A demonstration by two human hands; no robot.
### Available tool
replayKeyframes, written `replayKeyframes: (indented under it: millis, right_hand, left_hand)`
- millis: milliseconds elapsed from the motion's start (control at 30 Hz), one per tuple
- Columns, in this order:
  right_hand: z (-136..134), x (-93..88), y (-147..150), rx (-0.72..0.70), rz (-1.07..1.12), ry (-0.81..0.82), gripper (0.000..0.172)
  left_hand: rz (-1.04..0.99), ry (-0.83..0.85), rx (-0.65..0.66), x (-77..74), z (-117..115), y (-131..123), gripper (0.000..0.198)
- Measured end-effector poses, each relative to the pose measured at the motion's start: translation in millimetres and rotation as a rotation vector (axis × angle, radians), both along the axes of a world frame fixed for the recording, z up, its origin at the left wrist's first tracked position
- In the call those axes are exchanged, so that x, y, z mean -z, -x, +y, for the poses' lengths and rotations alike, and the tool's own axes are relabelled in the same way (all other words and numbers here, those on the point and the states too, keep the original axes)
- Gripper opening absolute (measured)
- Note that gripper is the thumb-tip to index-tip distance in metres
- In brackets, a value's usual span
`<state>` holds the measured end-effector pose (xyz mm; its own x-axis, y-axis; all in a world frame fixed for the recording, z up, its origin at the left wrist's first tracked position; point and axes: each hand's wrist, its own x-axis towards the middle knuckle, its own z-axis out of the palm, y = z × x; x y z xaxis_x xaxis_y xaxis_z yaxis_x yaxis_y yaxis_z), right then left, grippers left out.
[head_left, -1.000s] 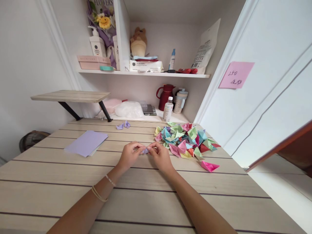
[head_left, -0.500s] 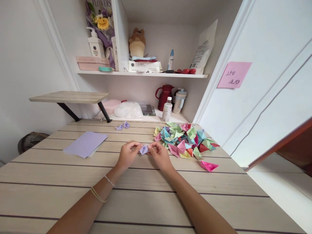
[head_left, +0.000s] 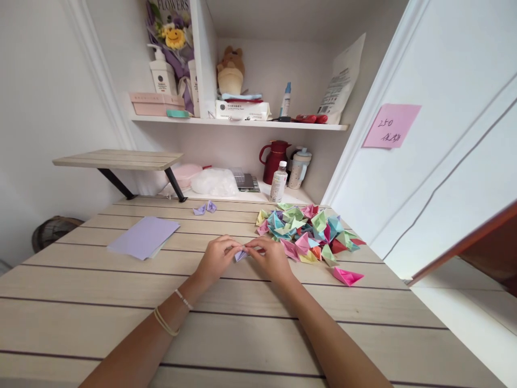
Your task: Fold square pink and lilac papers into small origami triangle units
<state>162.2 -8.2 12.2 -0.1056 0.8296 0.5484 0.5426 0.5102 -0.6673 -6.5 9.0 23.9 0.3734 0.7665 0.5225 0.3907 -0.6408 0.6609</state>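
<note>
Between my two hands is a small folded purple paper (head_left: 240,256), low over the wooden table. My left hand (head_left: 218,256) pinches its upper edge from the left, thumb and fingertips together. My right hand (head_left: 270,257) pinches the same edge from the right, the two sets of fingertips almost meeting. The fingers cover the paper's top part. Right of my hands lies a heap of folded paper boats (head_left: 302,231) in green, blue, pink, yellow and red. A bright pink paper boat (head_left: 348,277) sits apart in front of the heap.
A stack of purple paper sheets (head_left: 143,237) lies on the left of the table (head_left: 226,334). Two small purple paper boats (head_left: 205,208) sit at the back. Behind them stand a raised wooden shelf (head_left: 121,159), a plastic bottle (head_left: 278,182) and a red jug (head_left: 276,161).
My fingertips have moved closer together along the top of the purple paper and cover more of it. The whole view has shifted slightly; the boats and sheets lie as before.
</note>
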Motion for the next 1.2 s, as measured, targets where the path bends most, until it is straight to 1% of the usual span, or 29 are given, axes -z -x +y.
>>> replayKeyframes:
  millis: [133, 267, 333, 433, 533, 667, 767, 867, 1000, 1067, 1200]
  right_hand:
    - [-1, -3.1, -3, 0.051, -0.12, -0.043, 0.009]
    - [-4, -5.4, -3, 0.05, -0.271, -0.083, 0.009]
    - [-4, -5.7, -2, 0.039, -0.284, -0.09, 0.009]
    - [-4, -5.0, -1, 0.012, -0.203, -0.066, 0.008]
    - [-2, -3.9, 1, -0.023, -0.084, -0.013, 0.009]
    - [-2, -2.9, 5, -0.087, 0.054, 0.061, 0.009]
    - [-3, -2.9, 7, -0.046, 0.106, 0.067, 0.008]
    - [-3, -4.2, 7, 0.069, 0.109, 0.022, 0.007]
    - [-4, -7.6, 1, 0.184, 0.096, -0.07, 0.009]
    - [-4, -9.2, -1, 0.203, 0.088, -0.094, 0.01]
    - [-6, -11.0, -2, 0.203, 0.023, -0.131, 0.006]
  left_hand:
    - [-0.006, -0.012, 0.02, 2.3, 3, 1, 0.017]
    - [0.041, -0.011, 0.018, 1.3, 2, 0, 0.018]
    - [0.041, -0.009, -0.001, 0.2, 0, -1, 0.019]
    - [-0.028, 0.037, -0.031, -0.4, -1, -2, 0.018]
    - [-0.189, 0.147, -0.046, 2.6, 1, -4, 0.017]
    - [-0.447, 0.38, -0.051, 9.7, 5, -7, 0.021]
    - [-0.569, 0.52, -0.05, 9.7, 5, -9, 0.025]
    - [-0.626, 0.656, 0.006, 3.9, 3, -9, 0.031]
    - [-0.649, 0.819, 0.182, -1.1, 1, -5, 0.048]
    - [-0.632, 0.859, 0.232, 0.0, 2, -4, 0.05]
    - [-0.623, 0.88, 0.251, 3.8, 4, -4, 0.044]
